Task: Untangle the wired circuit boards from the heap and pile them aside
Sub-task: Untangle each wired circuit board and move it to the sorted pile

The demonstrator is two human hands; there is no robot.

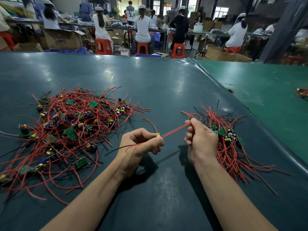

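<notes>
**1 board drawn clear, wires pulled taut**

The left hand [141,142] pinches a small circuit board with a yellow part [158,136] between thumb and curled fingers. The right hand [200,139] pinches its red wires [175,130], stretching them straight, probably to free them. The tangled heap of red-wired green boards [70,127] lies left on the dark green table [166,89]; the sorted pile [228,139] sits just behind the right hand.

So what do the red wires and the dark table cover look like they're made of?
Red wires: probably plastic-insulated, with a smooth matte red sheath; they curve freely and pull straight between the left hand and right hand. Table cover: likely vinyl or rubber sheet, dark teal and glossy with lamp glare, its edge curling up.
</notes>
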